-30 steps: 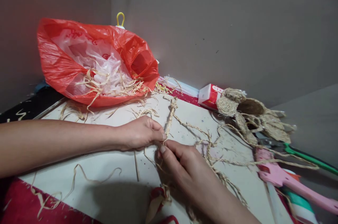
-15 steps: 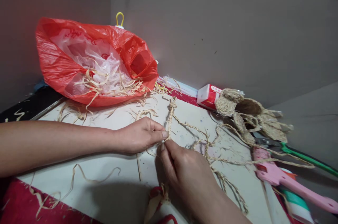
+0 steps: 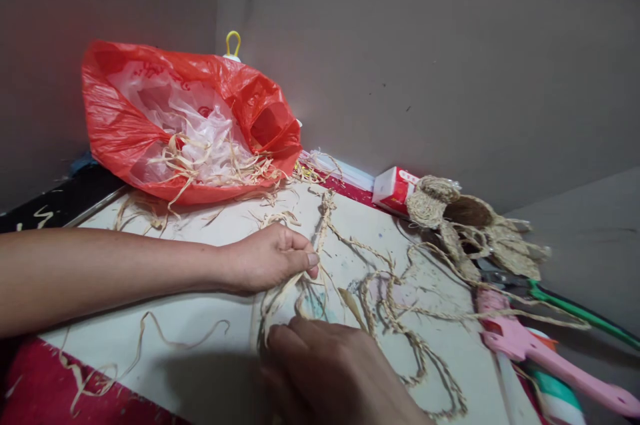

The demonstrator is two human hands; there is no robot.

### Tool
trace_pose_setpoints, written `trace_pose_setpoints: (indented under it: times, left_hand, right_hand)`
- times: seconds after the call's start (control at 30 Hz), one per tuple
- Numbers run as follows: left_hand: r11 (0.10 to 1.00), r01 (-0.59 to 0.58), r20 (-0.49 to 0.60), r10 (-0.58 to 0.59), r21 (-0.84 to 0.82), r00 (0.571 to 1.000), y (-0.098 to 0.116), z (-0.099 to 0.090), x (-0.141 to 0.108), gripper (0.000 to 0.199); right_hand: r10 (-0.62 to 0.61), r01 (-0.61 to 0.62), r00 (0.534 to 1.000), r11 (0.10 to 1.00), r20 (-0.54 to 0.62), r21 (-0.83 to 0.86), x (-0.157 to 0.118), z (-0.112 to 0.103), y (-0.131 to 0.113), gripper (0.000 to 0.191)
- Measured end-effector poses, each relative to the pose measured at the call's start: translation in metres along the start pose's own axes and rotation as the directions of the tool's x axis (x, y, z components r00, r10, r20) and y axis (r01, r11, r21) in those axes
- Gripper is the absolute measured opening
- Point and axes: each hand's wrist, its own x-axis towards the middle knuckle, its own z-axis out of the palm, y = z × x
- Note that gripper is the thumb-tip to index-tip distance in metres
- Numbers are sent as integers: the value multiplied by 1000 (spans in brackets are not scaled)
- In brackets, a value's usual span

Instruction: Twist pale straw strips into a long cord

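My left hand (image 3: 277, 258) pinches a braided straw cord (image 3: 323, 225) between thumb and fingers, over the white board. The cord's thicker braid runs away from me, and loose straw strands (image 3: 280, 295) fan out below the pinch. My right hand (image 3: 333, 368) is lower and closer to me, its fingers curled closed where some of these strands run in. Its own back hides the fingertips. Right of the hands, a long thin braided cord (image 3: 415, 341) lies in loops on the board.
A red plastic bag (image 3: 115, 125) of straw stands at the back left. At the right lie woven straw pieces (image 3: 433, 201), a red and white box (image 3: 393, 188), a pink-handled tool (image 3: 555, 355) and a green-handled tool (image 3: 580, 305). One loose strand (image 3: 175, 343) lies at the left.
My right hand has moved away from my left hand, down towards me, and loose strands now show between them. My left hand keeps its pinch. The view has shifted slightly.
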Motion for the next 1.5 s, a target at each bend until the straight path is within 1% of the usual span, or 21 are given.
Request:
trace_pose_setpoints:
  times: [0.07, 0.1, 0.17, 0.2, 0.23, 0.27, 0.3, 0.4, 0.47, 0.5, 0.57, 0.7, 0.8, 0.87, 0.93, 1.07, 1.13, 1.2, 1.33, 1.43, 1.5]
  left_hand:
    - [999, -8, -7, 8, -36, 1000, 4, 0, -1, 21]
    - [998, -10, -8, 10, -56, 1000, 5, 0, -2, 21]
    - [996, -7, -13, 6, -86, 1000, 7, 0, -3, 21]
    - [995, -5, -17, 4, -95, 1000, 7, 1, -3, 22]
    - [994, -10, -20, 8, -110, 1000, 6, 1, -2, 23]
    - [991, -28, -20, 26, -134, 999, 5, 1, -2, 25]
    - [985, -52, -7, 52, -163, 999, 4, 1, -1, 27]
    - [976, -86, 78, 104, -201, 992, -2, 0, 1, 33]
    - [986, -81, 83, 94, -148, 992, -5, -1, 2, 33]
    - [990, -80, 63, 88, -112, 994, -6, -1, 2, 32]
    - [996, -85, 21, 86, -39, 996, -6, -2, 2, 28]
    - [995, -58, 21, 57, 84, 998, -3, -4, 2, 25]
    - [993, -43, 68, 36, 110, 997, -1, -4, 2, 25]
    - [993, -54, 127, 40, 106, 991, 0, -4, 2, 25]
    - [991, -69, 180, 48, 113, 983, 2, -5, 3, 26]
    - [968, -98, 192, 54, 231, 980, 7, -7, 2, 20]
    - [928, -152, 190, 91, 339, 978, 8, -8, 1, 19]
    - [853, -215, 181, 144, 476, 973, 8, -8, -1, 19]
    - [709, -253, 152, 204, 658, 967, 7, -8, -3, 20]
    - [780, -216, 175, 138, 587, 975, 11, -9, -4, 22]
    - [869, -113, 185, 25, 482, 982, 15, -8, -5, 23]
  right_hand:
    - [81, -64, 980, 993, -181, 101, -1, -13, -1, 29]
    - [168, -126, 931, 981, -325, 147, -1, -20, 1, 33]
    - [385, -257, 758, 919, -527, 300, 4, -31, 10, 33]
    - [495, -305, 686, 861, -534, 406, 8, -34, 16, 31]
    - [592, -322, 661, 779, -462, 537, 12, -34, 21, 27]
    - [661, -324, 671, 668, -336, 670, 17, -33, 26, 25]
    - [683, -312, 705, 540, -190, 781, 21, -30, 30, 26]
    - [537, -321, 827, 209, 166, 924, 27, -20, 34, 34]
    - [435, -352, 855, 92, 280, 931, 27, -16, 34, 31]
    - [413, -364, 858, 70, 305, 929, 27, -15, 35, 30]
    - [410, -385, 856, 102, 314, 917, 25, -17, 38, 29]
    - [401, -418, 876, 359, 266, 834, 22, -26, 50, 27]
    - [361, -383, 911, 551, 202, 742, 20, -31, 56, 27]
    - [342, -386, 916, 599, 212, 702, 19, -32, 58, 28]
    - [354, -428, 897, 556, 264, 712, 18, -31, 60, 30]
    - [351, -448, 874, 315, 336, 837, 18, -25, 65, 32]
    - [329, -430, 876, 196, 354, 881, 19, -20, 65, 34]
    - [338, -420, 871, 135, 357, 897, 21, -17, 64, 37]
    - [394, -415, 850, 89, 350, 906, 24, -13, 57, 42]
    - [449, -410, 833, 107, 324, 906, 25, -11, 53, 39]
    - [509, -414, 811, 153, 288, 897, 25, -10, 50, 37]
